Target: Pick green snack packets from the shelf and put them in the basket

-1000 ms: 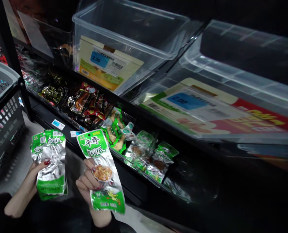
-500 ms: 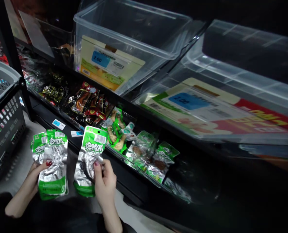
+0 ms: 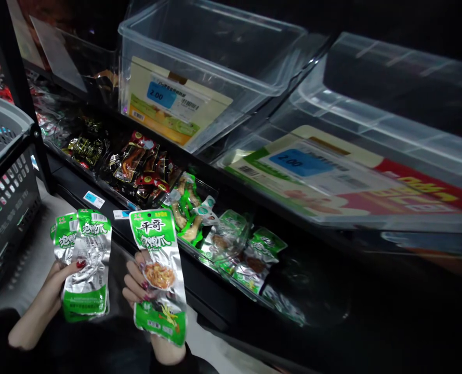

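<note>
My left hand (image 3: 61,275) is closed on a small fanned stack of green-and-silver snack packets (image 3: 88,254), thumb on top, with barcodes at their upper edges. Another green-and-silver snack packet (image 3: 162,283) is in my right hand (image 3: 136,283); its printed front, with a picture of food in a bowl and a yellow cartoon bird, faces me. The fingers of that hand curl around the packet's left edge, while the thumb is hidden behind it. Both hands are held in front of the low shelf, apart from each other.
A grey shopping basket (image 3: 8,208) stands at the left beside a black post (image 3: 18,78). Along the low shelf lie dark red snack packs (image 3: 137,166), green packs (image 3: 189,208) and silver-green packs (image 3: 256,259). Above are clear plastic bins (image 3: 246,75) with price labels.
My right hand has turned its packet over, from the silver barcode side to the printed front. The left hand and its stack have shifted very slightly right.
</note>
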Demonstrator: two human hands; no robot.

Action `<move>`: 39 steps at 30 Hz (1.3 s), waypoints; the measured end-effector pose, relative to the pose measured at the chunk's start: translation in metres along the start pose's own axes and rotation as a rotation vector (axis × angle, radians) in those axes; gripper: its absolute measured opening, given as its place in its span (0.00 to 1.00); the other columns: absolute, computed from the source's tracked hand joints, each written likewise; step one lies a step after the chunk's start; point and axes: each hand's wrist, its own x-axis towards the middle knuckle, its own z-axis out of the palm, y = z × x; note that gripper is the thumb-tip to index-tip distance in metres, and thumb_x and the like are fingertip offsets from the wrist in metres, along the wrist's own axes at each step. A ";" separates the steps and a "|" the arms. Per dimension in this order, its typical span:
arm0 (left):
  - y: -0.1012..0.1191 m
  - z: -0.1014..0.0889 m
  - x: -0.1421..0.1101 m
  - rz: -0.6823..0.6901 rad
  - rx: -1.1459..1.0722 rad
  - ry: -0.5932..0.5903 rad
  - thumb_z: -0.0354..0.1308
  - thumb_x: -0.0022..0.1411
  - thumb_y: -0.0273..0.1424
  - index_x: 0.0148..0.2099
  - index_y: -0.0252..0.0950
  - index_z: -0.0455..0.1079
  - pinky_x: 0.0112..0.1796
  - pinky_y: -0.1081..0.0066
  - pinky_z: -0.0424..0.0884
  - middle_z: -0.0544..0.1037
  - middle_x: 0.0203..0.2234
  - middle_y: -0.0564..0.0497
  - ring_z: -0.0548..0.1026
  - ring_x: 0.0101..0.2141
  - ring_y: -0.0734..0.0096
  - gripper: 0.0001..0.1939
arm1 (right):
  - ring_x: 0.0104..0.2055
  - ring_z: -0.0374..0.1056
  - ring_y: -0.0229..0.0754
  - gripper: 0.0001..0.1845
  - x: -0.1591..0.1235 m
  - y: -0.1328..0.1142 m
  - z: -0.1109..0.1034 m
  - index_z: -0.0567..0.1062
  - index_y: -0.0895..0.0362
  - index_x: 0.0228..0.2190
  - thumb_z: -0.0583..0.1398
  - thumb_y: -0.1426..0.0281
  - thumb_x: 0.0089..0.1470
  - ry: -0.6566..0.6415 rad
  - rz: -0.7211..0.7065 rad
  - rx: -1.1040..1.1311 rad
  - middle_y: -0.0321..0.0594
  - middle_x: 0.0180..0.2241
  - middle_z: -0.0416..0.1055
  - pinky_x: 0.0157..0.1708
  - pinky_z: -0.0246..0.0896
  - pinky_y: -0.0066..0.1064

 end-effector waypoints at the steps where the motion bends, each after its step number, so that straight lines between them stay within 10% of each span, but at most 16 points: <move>1: 0.000 0.001 -0.001 0.000 0.001 0.009 0.69 0.38 0.26 0.35 0.30 0.74 0.30 0.69 0.75 0.82 0.24 0.45 0.79 0.27 0.56 0.17 | 0.14 0.34 0.26 0.18 0.000 0.000 -0.003 0.67 0.54 0.26 0.68 0.64 0.33 -0.011 0.039 -0.013 0.23 0.17 0.50 0.14 0.33 0.21; 19: 0.001 0.003 -0.004 -0.001 0.039 0.040 0.67 0.37 0.24 0.32 0.31 0.73 0.27 0.69 0.74 0.80 0.20 0.47 0.79 0.26 0.57 0.15 | 0.25 0.60 0.40 0.47 -0.004 -0.019 0.003 0.74 0.58 0.37 0.48 0.33 0.33 0.283 -0.119 -0.421 0.41 0.27 0.67 0.23 0.56 0.32; 29: -0.008 -0.010 -0.013 -0.147 -0.043 -0.034 0.63 0.34 0.22 0.33 0.34 0.74 0.30 0.67 0.73 0.80 0.19 0.50 0.79 0.26 0.56 0.17 | 0.29 0.69 0.46 0.12 0.003 0.013 -0.017 0.75 0.54 0.23 0.60 0.58 0.40 0.606 -0.125 -0.533 0.38 0.23 0.73 0.28 0.63 0.35; 34: -0.010 -0.010 -0.009 -0.108 -0.053 0.024 0.62 0.35 0.22 0.36 0.33 0.73 0.34 0.64 0.74 0.81 0.21 0.49 0.79 0.29 0.54 0.20 | 0.35 0.69 0.44 0.15 0.003 0.020 -0.015 0.76 0.56 0.25 0.65 0.59 0.34 0.773 -0.196 -0.509 0.37 0.28 0.76 0.37 0.63 0.34; 39: -0.015 -0.011 -0.009 -0.126 -0.056 0.021 0.63 0.33 0.22 0.34 0.33 0.73 0.35 0.62 0.74 0.80 0.19 0.49 0.79 0.29 0.53 0.19 | 0.34 0.69 0.44 0.15 0.004 0.032 -0.030 0.77 0.56 0.27 0.62 0.57 0.42 0.643 -0.194 -0.668 0.37 0.28 0.75 0.38 0.62 0.35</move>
